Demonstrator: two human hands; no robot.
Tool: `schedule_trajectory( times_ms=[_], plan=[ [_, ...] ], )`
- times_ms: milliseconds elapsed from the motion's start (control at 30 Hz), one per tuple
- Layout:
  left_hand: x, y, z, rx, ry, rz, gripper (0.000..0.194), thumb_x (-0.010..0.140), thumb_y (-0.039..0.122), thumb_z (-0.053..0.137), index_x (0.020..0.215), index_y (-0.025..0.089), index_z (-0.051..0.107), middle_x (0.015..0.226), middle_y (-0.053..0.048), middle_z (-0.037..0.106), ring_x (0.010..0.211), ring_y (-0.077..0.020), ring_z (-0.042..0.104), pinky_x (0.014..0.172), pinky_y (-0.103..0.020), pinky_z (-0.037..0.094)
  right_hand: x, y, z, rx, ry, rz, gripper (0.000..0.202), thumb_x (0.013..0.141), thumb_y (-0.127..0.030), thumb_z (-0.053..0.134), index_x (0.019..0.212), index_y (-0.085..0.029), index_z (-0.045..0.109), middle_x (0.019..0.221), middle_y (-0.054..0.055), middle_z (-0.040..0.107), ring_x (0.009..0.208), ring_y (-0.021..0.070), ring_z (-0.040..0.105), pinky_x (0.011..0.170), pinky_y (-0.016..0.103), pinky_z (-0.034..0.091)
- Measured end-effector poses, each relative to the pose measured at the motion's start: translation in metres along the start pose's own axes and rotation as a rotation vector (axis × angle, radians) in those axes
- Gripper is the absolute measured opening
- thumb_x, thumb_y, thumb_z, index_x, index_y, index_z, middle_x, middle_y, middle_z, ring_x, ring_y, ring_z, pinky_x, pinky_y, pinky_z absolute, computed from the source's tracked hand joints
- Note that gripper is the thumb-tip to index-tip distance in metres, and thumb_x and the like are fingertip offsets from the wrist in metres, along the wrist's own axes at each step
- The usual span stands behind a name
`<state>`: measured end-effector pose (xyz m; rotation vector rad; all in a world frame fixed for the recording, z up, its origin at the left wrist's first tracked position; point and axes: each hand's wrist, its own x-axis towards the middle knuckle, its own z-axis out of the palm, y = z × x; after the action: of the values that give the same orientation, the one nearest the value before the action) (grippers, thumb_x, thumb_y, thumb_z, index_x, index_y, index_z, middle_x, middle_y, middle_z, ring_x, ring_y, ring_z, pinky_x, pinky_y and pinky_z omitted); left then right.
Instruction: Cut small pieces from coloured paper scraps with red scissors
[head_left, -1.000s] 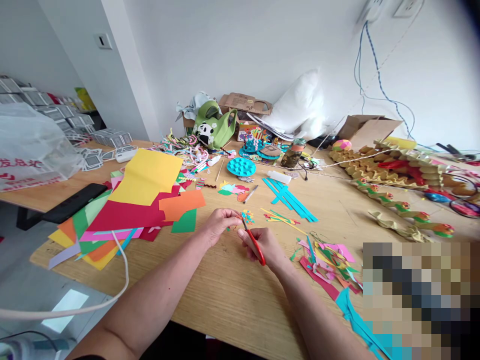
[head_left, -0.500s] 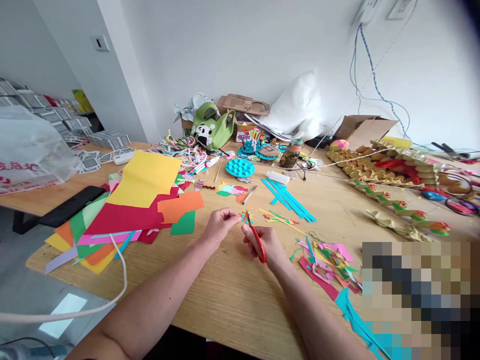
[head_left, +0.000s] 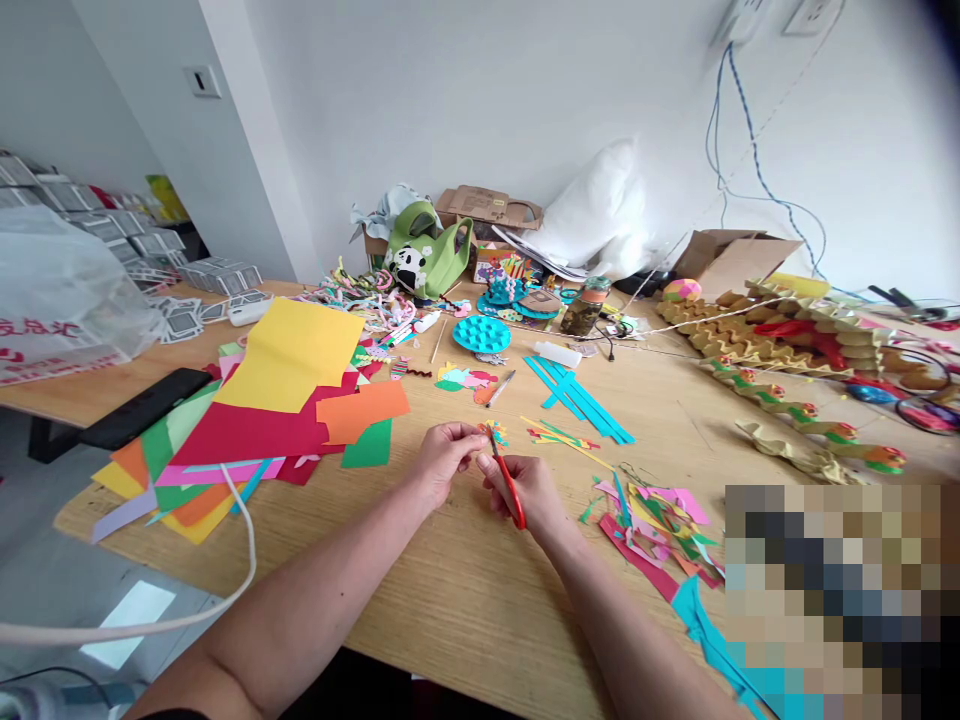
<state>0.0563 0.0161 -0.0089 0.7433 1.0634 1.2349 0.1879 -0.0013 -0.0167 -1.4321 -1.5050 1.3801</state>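
Observation:
My right hand (head_left: pixel 525 490) is closed round the red-handled scissors (head_left: pixel 513 495), whose blades point up and away over a small heap of colourful paper bits (head_left: pixel 496 432). Close on its left, my left hand (head_left: pixel 448 458) pinches something too small to make out, thumb and forefinger near the blades. Thin yellow and green paper strips (head_left: pixel 559 436) lie just right of the heap. Beyond them are blue strips (head_left: pixel 577 400) and a pen (head_left: pixel 501 388). Fish-shaped paper cutouts (head_left: pixel 469 378) rest farther back.
Coloured sheets (head_left: pixel 292 350) and a black phone-like object (head_left: pixel 146 408) are at the left, with a white cable (head_left: pixel 251 540) nearby. Paper scraps (head_left: pixel 660 525) lie at the right. Behind stand a blue scalloped disc (head_left: pixel 481 334), a jar (head_left: pixel 585 308) and egg trays (head_left: pixel 750 325).
My right hand and the scissors have shifted slightly left, closer to my left hand. The scissor blades stand more upright over the paper bits.

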Motion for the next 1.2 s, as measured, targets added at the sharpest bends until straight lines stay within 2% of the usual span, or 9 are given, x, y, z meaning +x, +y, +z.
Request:
schedule_trajectory(
  times_ms=[1200],
  plan=[
    [0.0009,0.0014,-0.0031,0.014,-0.07,-0.021,0.018,0.054,0.025,0.074,0.061,0.014,0.062,0.049,0.004,0.049,0.044,-0.0053,0.038,0.045,-0.023,0.022,-0.0004,-0.0003,-0.001,-0.026,-0.01,0.002,0.053,0.071,-0.066,0.064,0.056,-0.015,0.056,0.039,-0.001,0.054,0.032,0.0097,0.046,0.035,0.019,0.033]
  ],
)
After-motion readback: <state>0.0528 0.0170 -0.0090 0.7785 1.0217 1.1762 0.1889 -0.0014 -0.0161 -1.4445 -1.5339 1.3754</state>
